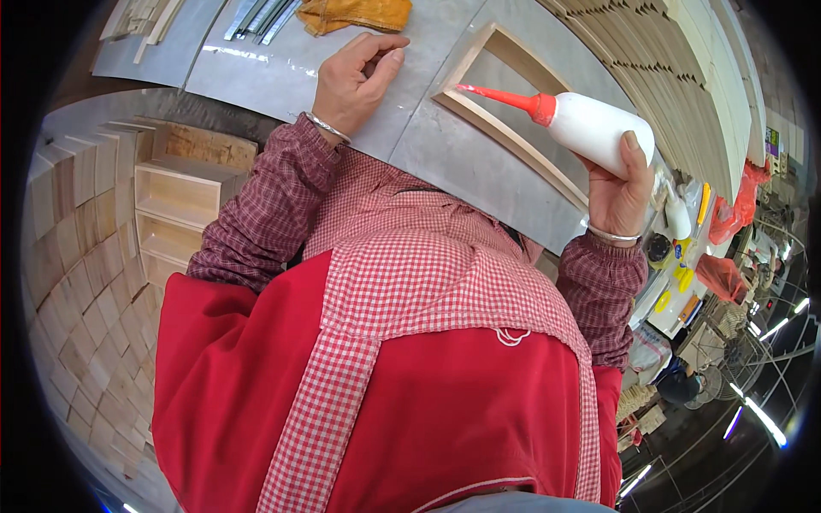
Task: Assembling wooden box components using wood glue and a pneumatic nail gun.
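My right hand [617, 192] is wrapped round a white squeeze glue bottle [601, 130], tilted on its side, with the thumb across its base. The bottle's red nozzle [505, 98] points left, its tip over the near-left corner of a shallow wooden frame [513, 141]. That rectangular frame lies on the grey metal tabletop [256, 77]. To the left of it, my left hand [357, 79] hovers over or rests on the tabletop; which one I cannot tell. Its fingers are loosely curled, and nothing shows between thumb and forefinger.
A mustard-yellow cloth [352, 14] and several thin metal strips [263, 19] lie at the far side. Long wooden strips [654, 68] are stacked at the far right. Wooden boxes [178, 195] and stacked wood blocks [85, 256] stand to my left. Red plastic bags [723, 275] lie at right.
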Motion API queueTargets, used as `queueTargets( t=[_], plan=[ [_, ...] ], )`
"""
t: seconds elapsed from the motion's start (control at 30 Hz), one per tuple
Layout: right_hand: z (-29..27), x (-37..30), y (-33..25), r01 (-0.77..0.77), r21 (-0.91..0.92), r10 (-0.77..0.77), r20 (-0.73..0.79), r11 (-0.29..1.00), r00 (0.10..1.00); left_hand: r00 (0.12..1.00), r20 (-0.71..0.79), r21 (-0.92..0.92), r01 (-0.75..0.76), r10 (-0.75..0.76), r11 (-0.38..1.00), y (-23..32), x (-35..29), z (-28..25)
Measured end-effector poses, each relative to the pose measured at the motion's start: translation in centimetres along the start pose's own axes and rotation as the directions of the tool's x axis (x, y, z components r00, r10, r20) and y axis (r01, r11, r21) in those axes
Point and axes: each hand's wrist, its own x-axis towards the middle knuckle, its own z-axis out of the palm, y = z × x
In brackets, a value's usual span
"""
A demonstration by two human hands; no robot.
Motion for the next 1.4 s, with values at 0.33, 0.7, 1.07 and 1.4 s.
queueTargets(
  t=[0.33,0.7,1.07,1.4],
  plan=[
    [0.7,-0.3,0.0,0.067,-0.074,-0.065,0.02,0.995,0.998,0.999,0.006,0.025,-0.036,0.036,0.999,-0.3,0.0,0.1],
    [0.6,0.8,-0.4,0.157,-0.103,-0.152,0.056,0.982,0.987,0.999,0.009,0.033,-0.033,0.033,0.999,0.0,0.0,0.1],
    [0.9,3.8,-1.4,0.201,-0.055,-0.2,0.025,0.978,0.979,0.999,0.034,0.015,-0.006,0.005,1.0,0.2,0.1,-0.1],
    [0.8,5.5,-1.8,0.247,-0.075,-0.248,-0.005,0.966,0.969,0.998,0.054,0.022,0.016,-0.018,1.0,0.4,0.2,-0.1]
  ],
)
